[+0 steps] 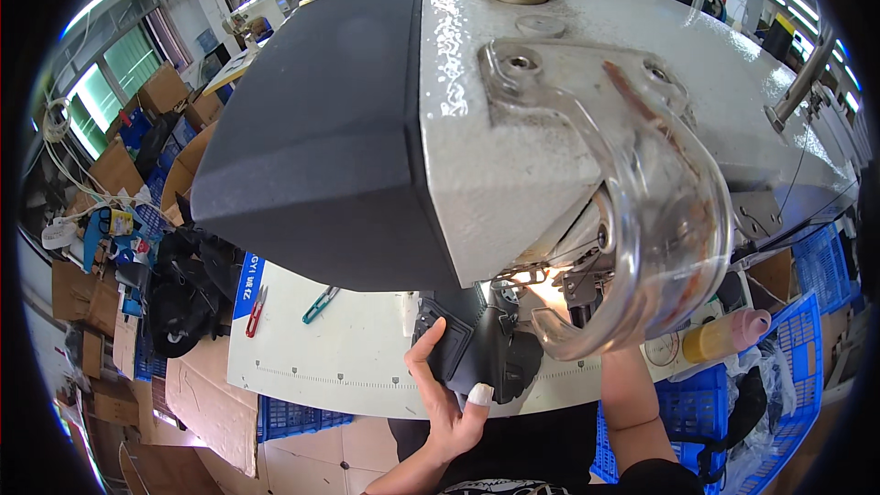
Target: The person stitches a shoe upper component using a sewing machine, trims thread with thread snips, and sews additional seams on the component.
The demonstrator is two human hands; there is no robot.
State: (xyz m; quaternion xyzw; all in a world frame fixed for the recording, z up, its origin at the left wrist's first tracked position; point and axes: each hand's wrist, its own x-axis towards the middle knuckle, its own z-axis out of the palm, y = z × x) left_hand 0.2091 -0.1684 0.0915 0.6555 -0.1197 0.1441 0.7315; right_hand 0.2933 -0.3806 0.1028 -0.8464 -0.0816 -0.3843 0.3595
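a big sewing machine head (513, 119), dark grey at left and speckled white at right, fills most of the view. below it lies a white work table (339, 348) with a printed ruler along its front edge. a clear curved guard (669, 220) hangs over the lit needle area. under the needle sits a black fabric piece (490, 348). the left hand (446, 394), thumb tip taped white, has its fingers curled over the piece's left edge. the right hand is hidden behind the guard, grip impossible to tell. red snips (256, 310) and teal snips (320, 304) lie on the table's left.
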